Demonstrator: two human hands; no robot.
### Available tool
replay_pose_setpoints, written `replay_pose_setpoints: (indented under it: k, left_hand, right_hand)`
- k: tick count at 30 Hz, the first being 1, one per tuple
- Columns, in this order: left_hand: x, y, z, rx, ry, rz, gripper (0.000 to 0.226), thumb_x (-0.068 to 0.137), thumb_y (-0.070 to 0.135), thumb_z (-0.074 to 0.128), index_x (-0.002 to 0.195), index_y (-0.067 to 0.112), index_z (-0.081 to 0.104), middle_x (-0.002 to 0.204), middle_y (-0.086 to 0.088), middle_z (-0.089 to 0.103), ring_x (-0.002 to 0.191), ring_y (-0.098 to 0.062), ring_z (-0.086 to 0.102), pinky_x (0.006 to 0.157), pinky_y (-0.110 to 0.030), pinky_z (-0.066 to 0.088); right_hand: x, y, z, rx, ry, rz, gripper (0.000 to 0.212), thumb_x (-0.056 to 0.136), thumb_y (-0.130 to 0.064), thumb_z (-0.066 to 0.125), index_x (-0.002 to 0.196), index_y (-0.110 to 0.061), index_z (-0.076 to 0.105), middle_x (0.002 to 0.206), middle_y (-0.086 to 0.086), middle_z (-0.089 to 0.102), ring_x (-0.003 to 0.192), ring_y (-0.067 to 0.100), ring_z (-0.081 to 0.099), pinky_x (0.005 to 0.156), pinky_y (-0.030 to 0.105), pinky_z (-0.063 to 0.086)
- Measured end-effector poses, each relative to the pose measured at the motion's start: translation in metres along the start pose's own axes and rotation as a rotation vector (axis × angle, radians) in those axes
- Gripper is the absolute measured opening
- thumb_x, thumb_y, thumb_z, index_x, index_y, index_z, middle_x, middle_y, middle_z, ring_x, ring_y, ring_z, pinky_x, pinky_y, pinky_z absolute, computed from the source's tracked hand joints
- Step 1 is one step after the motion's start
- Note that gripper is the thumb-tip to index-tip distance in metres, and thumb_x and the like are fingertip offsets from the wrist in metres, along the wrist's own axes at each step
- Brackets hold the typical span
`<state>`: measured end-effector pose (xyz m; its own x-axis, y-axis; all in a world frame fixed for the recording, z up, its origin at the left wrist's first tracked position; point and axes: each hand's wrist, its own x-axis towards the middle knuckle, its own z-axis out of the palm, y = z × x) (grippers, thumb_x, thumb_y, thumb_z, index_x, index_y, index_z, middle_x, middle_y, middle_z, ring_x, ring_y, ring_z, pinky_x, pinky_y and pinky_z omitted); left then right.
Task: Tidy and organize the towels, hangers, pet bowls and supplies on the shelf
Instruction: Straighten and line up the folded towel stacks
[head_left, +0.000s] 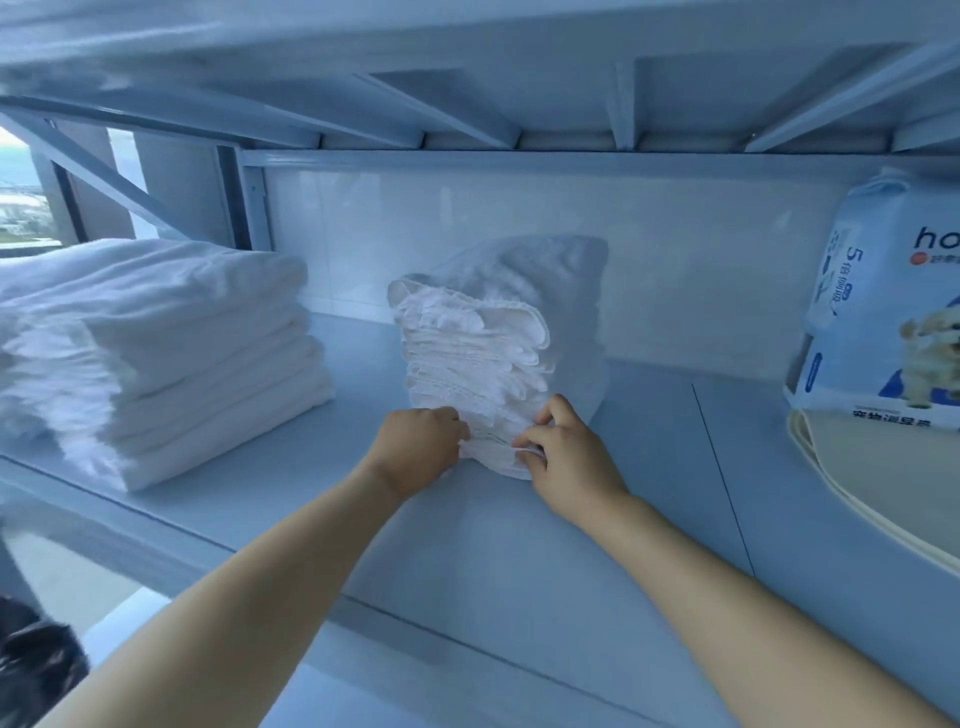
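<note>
On the shelf (493, 571), between a larger pile of folded towels (171, 364) and a blue pet-supply pack (883, 322), the small towel stack (478, 353) stands about mid-depth, within easy reach of both arms. The left grip (421, 441) and right grip (566, 457) each curl their fingers into its lowest layers, pinching cloth from either side. This is probably to square the ragged front edges or shift the whole stack without toppling it. A cream mat (893, 467) seems to lie under the pack.
</note>
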<state>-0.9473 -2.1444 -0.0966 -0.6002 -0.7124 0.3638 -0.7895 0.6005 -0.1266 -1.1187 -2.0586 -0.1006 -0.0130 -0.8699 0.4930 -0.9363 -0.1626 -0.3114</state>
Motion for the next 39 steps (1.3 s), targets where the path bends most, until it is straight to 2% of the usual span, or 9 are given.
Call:
replay_pose_setpoints:
  k: [5,9,14,16,19,23,27,31,39]
  left_hand:
    - [-0.057,-0.018,-0.020,-0.022,0.019,0.026,0.030,0.090,0.028,0.047,0.116,0.033,0.060,0.116,0.010,0.057,0.102,-0.018,0.059,0.071,-0.026,0.044]
    - [-0.093,-0.028,-0.026,-0.076,0.127,0.063,0.024,0.086,0.024,0.056,0.106,0.031,0.066,0.104,0.010,0.063,0.091,-0.018,0.063,0.062,-0.029,0.048]
    - [-0.119,-0.037,-0.029,-0.055,0.267,0.070,0.012,0.072,0.024,0.077,0.077,0.033,0.071,0.081,0.017,0.066,0.066,-0.012,0.065,0.041,-0.016,0.032]
    - [-0.126,-0.033,-0.035,-0.078,0.335,0.053,0.015,0.071,0.029,0.079,0.081,0.037,0.070,0.086,0.019,0.066,0.068,-0.011,0.066,0.041,-0.016,0.033]
    - [-0.126,-0.018,-0.047,-0.080,0.423,0.034,0.031,0.073,0.034,0.077,0.101,0.037,0.066,0.100,0.015,0.064,0.081,-0.011,0.066,0.038,-0.021,0.042]
    - [-0.113,0.003,-0.046,-0.026,0.438,0.043,0.055,0.072,0.030,0.078,0.120,0.034,0.053,0.119,0.008,0.057,0.099,-0.016,0.062,0.037,-0.023,0.048]
    - [-0.104,0.014,-0.030,-0.069,0.435,-0.011,0.064,0.070,0.019,0.079,0.123,0.034,0.046,0.126,0.008,0.050,0.112,-0.016,0.053,0.040,-0.023,0.048]
    - [-0.100,0.019,-0.023,-0.047,0.482,-0.050,0.072,0.065,0.013,0.082,0.124,0.031,0.045,0.126,0.007,0.042,0.116,-0.011,0.041,0.044,-0.023,0.048]
    - [-0.076,0.015,-0.019,0.102,0.501,-0.061,0.083,0.044,-0.003,0.078,0.115,0.028,0.048,0.107,0.005,0.057,0.094,-0.012,0.056,0.044,-0.021,0.048]
  right_hand:
    - [-0.032,-0.040,-0.006,0.081,-0.005,-0.067,0.010,0.082,-0.020,0.068,0.089,-0.013,0.070,0.100,-0.005,0.045,0.079,0.016,0.058,0.072,0.027,0.047]
    - [-0.052,-0.050,-0.013,0.186,0.011,-0.142,0.018,0.075,-0.028,0.076,0.088,-0.016,0.071,0.097,-0.016,0.046,0.085,-0.002,0.050,0.069,0.012,0.039]
    - [-0.059,-0.038,-0.029,0.172,0.216,-0.221,0.015,0.074,-0.030,0.074,0.087,-0.027,0.069,0.107,-0.009,0.057,0.087,0.003,0.057,0.066,0.031,0.054]
    - [-0.050,-0.027,-0.038,0.126,0.201,-0.214,0.029,0.074,-0.022,0.076,0.101,-0.025,0.068,0.120,-0.005,0.054,0.094,0.010,0.059,0.071,0.036,0.055]
    - [-0.033,-0.009,-0.045,0.045,0.046,-0.204,0.057,0.076,-0.020,0.075,0.128,-0.025,0.052,0.139,-0.005,0.040,0.112,0.013,0.052,0.085,0.031,0.049]
    - [-0.012,0.008,-0.035,0.035,-0.062,-0.284,0.076,0.076,-0.024,0.075,0.139,-0.033,0.034,0.149,-0.007,0.025,0.131,0.014,0.037,0.100,0.029,0.039]
    - [0.002,0.032,-0.026,0.125,-0.075,-0.376,0.082,0.073,-0.027,0.077,0.140,-0.036,0.030,0.151,-0.011,0.022,0.135,0.011,0.031,0.105,0.026,0.034]
    - [0.017,0.058,-0.018,0.136,-0.099,-0.498,0.088,0.072,-0.020,0.079,0.141,-0.036,0.028,0.150,-0.017,0.014,0.135,0.003,0.022,0.104,0.012,0.020]
    - [0.043,0.068,0.019,0.238,0.079,-0.571,0.075,0.067,-0.003,0.078,0.134,-0.022,0.048,0.147,0.011,0.033,0.131,0.023,0.035,0.106,0.037,0.032]
